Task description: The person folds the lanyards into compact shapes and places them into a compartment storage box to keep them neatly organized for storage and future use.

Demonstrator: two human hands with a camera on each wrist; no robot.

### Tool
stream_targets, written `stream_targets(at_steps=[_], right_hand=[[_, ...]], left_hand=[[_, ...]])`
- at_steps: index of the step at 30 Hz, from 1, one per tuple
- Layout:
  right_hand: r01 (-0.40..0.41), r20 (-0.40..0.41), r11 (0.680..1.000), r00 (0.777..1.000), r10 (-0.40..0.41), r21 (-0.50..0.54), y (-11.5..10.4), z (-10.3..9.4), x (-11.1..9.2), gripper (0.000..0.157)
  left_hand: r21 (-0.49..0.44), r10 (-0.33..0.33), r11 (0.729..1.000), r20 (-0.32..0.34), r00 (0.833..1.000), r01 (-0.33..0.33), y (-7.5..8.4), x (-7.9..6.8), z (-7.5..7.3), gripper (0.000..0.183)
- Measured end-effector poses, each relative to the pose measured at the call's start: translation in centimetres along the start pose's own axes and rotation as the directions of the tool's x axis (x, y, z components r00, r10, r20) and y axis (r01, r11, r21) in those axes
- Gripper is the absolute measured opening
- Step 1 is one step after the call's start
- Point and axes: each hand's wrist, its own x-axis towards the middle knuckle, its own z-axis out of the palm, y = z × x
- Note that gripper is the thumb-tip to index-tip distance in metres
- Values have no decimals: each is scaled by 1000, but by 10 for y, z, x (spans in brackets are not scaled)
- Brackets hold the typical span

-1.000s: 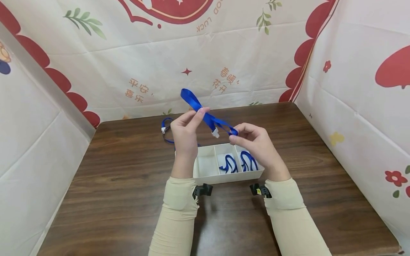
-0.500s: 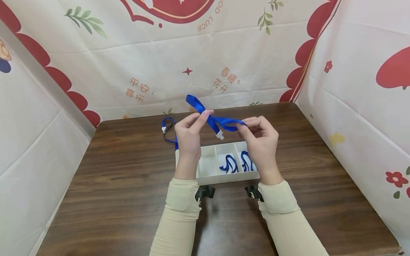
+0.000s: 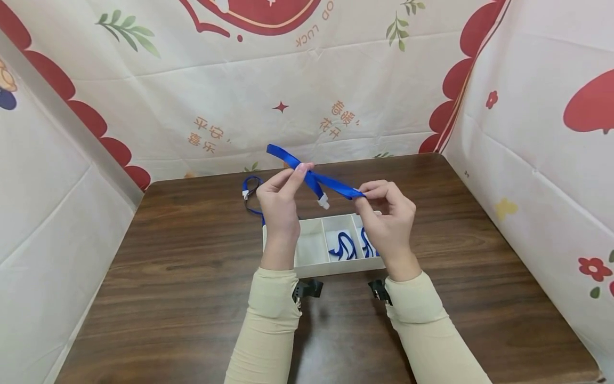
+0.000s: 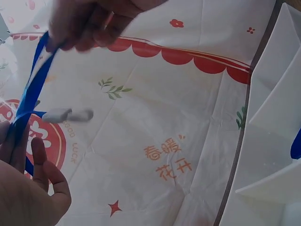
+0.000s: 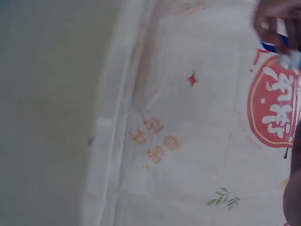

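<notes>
Blue flat fabric lanyard (image 3: 338,186), pinched thumb-to-finger by the left hand (image 3: 280,205) and right hand (image 3: 390,216), seems mid-fold, the next tuck likely needing its left end held snug.

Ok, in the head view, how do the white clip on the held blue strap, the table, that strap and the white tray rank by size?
Largest to smallest, as they look:
1. table
2. white tray, partly hidden by the hands
3. blue strap
4. white clip
</notes>
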Motion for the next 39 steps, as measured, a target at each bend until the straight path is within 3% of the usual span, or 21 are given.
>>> stream_targets(at_steps=[2, 6, 9, 12, 14, 18, 20, 21, 23, 28, 30, 33, 39], right_hand=[[14, -53, 1000, 999, -13, 25, -3, 1, 1, 14], [1, -163, 992, 986, -22, -130, -7, 5, 3, 16], [-58, -140, 982, 990, 33, -178, -7, 5, 2, 11], [-102, 11, 993, 995, 103, -63, -4, 1, 1, 14], [-129, 160, 991, 980, 120, 46, -1, -5, 1, 17], [-182, 443, 969, 892, 91, 166, 6, -17, 2, 20], [-187, 518, 968, 852, 74, 169, 7, -20, 3, 21], [-185, 533, 968, 843, 68, 169, 8, -21, 3, 20], [-174, 525, 971, 849, 62, 165, 8, -21, 4, 17], [-176, 432, 971, 897, 91, 161, 7, -17, 4, 13], [-198, 405, 966, 907, 117, 164, 5, -16, 4, 15], [-225, 397, 961, 906, 146, 160, 3, -16, 3, 18], [-220, 455, 965, 880, 134, 140, 3, -17, 5, 17]], left_hand=[[-4, -8, 1000, 7, 1000, 8, 0, -1, 1, 24], [17, -28, 999, 50, 998, 27, -2, -5, 5, 23], [32, -32, 999, 63, 997, 30, -3, -7, 7, 21], [28, -26, 999, 58, 998, 24, -2, -6, 7, 21], [18, -15, 1000, 42, 999, 14, -1, -5, 5, 22], [1, 10, 1000, 4, 1000, -10, 4, 0, -2, 24], [-1, 20, 1000, 0, 1000, -20, 7, 1, -5, 23], [-3, 23, 1000, 2, 1000, -23, 8, 2, -6, 23], [0, 29, 1000, 7, 1000, -29, 10, 2, -7, 22], [4, 32, 999, 6, 999, -32, 11, 2, -10, 23], [2, 29, 1000, 5, 1000, -29, 12, 3, -10, 24], [-2, 29, 1000, 14, 999, -29, 13, 3, -10, 24], [16, 31, 999, 64, 997, -32, 21, 3, -10, 24]])
